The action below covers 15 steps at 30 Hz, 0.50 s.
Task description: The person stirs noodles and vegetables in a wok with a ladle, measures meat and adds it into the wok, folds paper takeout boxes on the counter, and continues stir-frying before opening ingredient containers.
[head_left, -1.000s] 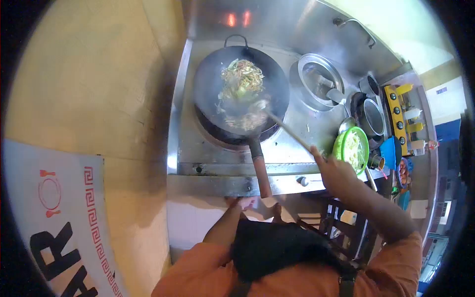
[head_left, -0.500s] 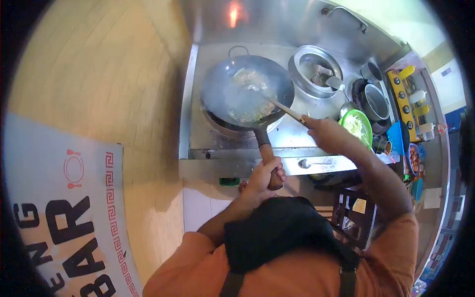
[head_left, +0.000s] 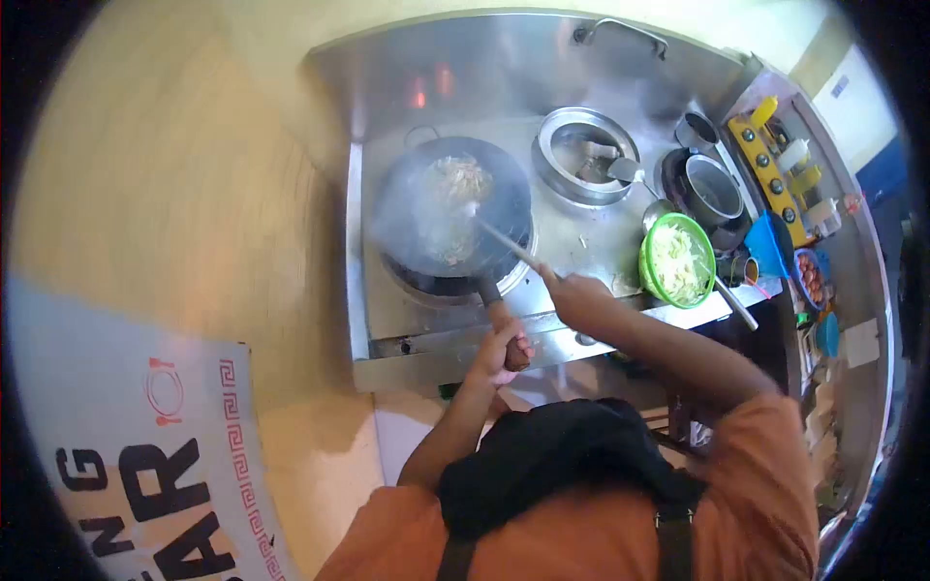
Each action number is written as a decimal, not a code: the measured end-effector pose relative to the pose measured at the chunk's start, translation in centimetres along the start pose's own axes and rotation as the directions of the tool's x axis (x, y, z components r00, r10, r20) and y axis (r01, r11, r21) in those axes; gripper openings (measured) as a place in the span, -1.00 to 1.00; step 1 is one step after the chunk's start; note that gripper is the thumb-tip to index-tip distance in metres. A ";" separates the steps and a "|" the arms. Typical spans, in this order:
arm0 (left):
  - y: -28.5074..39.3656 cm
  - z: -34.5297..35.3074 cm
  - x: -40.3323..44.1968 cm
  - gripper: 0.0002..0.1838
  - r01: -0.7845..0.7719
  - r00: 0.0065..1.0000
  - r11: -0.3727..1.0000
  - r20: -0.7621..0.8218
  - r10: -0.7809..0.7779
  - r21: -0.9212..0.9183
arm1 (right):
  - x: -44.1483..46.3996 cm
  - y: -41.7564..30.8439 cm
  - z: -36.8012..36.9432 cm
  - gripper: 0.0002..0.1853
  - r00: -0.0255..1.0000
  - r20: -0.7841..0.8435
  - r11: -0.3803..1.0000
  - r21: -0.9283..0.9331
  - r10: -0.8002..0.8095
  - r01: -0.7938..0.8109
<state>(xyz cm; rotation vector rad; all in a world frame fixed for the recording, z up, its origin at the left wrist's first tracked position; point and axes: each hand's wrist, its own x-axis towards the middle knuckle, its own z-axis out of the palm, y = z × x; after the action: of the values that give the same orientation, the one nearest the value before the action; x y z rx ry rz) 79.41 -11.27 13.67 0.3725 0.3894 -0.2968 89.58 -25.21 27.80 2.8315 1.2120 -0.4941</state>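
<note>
A dark wok point(head_left: 516, 184) sits over the burner ring at the left of the stove, with steam rising from it. Pale shredded food point(head_left: 460, 179) lies inside, partly veiled by the steam. My left hand point(head_left: 502, 351) is closed around the wok's wooden handle point(head_left: 496, 312), at the stove's front edge. In my right hand point(head_left: 579, 300) is a long-handled wok utensil point(head_left: 509, 242), angled down into the wok. Its tip is among the food, but steam blurs the shape of its head.
Right of the wok stands a metal pot point(head_left: 547, 174) with a spatula point(head_left: 625, 170) across its rim. A green bowl of shredded cabbage point(head_left: 678, 261) is by the front edge. Further right are a saucepan point(head_left: 715, 189), a blue container point(head_left: 765, 247) and squeeze bottles point(head_left: 794, 155).
The view has shifted. My right hand has moved left, away from the green bowl, now more fully visible. The wok appears slightly nearer me. Both hands keep their grips.
</note>
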 end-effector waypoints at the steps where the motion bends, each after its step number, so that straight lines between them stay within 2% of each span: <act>1: -0.1 -1.6 0.0 -0.78 0.014 1.000 1.000 -0.007 -0.014 0.016 | -2.1 -1.2 -1.0 -0.49 1.000 -0.005 1.000 0.019 0.011 -0.011; 3: -0.1 -4.7 1.0 -0.75 0.110 0.992 0.993 0.063 -0.108 -0.032 | -5.8 -2.0 -2.0 -0.41 0.996 0.060 0.983 -0.174 0.067 -0.055; 4: 0.3 -3.9 0.4 -0.75 0.111 0.992 0.987 -0.078 -0.102 0.117 | -5.5 -1.0 -1.3 -0.34 0.988 0.147 0.998 -0.051 0.039 -0.032; 5: 1.2 -2.3 -0.7 -0.74 0.141 0.976 0.952 -0.200 -0.087 0.273 | -3.8 -0.5 2.2 -0.42 0.997 0.053 0.981 -0.188 0.052 -0.041; 6: 2.0 0.5 -1.8 -0.76 0.219 0.940 0.834 -0.340 -0.040 0.507 | -1.0 0.4 4.7 -0.63 0.975 -0.185 0.934 0.355 0.123 -0.050; 7: 1.9 -0.7 -1.0 -0.78 0.158 0.934 0.667 -0.330 0.139 0.728 | 2.5 0.5 5.7 -0.84 0.993 -0.022 0.977 0.180 0.118 -0.112; 8: 3.6 -0.5 -1.5 -0.78 0.186 0.961 0.224 -0.224 0.161 0.957 | 2.1 0.2 4.0 -0.77 0.965 -0.030 0.874 0.431 0.259 -0.222; 9: 2.6 1.0 -2.1 -0.56 -0.095 0.841 0.045 0.056 0.538 0.995 | 2.9 0.6 5.1 -0.65 0.977 -0.041 0.914 0.364 0.211 -0.182; 10: 3.3 4.8 -3.3 -0.41 -0.168 0.854 0.145 0.071 0.515 0.975 | 2.2 1.1 6.1 -0.57 0.978 -0.016 0.872 0.456 0.208 -0.178; 11: 2.1 12.7 -5.4 -0.42 -0.312 0.871 0.332 0.128 0.475 0.890 | 0.5 2.2 7.1 -0.49 0.983 0.011 0.822 0.548 0.181 -0.158; 12: 0.9 18.9 -7.0 -0.43 -0.458 0.872 0.354 0.333 0.359 0.816 | -3.2 3.6 6.4 -0.49 0.976 0.027 0.804 0.563 0.216 -0.194; 13: -0.5 24.5 -8.0 -0.43 -0.585 0.811 0.398 0.524 0.260 0.707 | -8.3 5.0 3.6 -0.43 0.986 0.023 0.821 0.551 0.162 -0.148; 14: -2.2 29.9 -9.1 -0.52 -0.666 0.730 0.408 0.658 0.186 0.624 | -12.4 6.5 2.3 -0.37 0.995 0.014 0.839 0.537 0.094 -0.087; 15: -4.0 33.8 -10.1 -0.61 -0.734 0.624 0.424 0.772 0.116 0.530 | -15.0 9.7 5.2 -0.37 0.983 -0.119 0.803 0.594 0.140 -0.042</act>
<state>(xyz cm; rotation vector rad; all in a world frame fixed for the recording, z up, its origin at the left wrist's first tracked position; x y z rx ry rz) 79.64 -26.45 45.70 1.2749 -0.6293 -0.0026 85.27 -43.21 26.28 3.4942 1.0785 -0.7755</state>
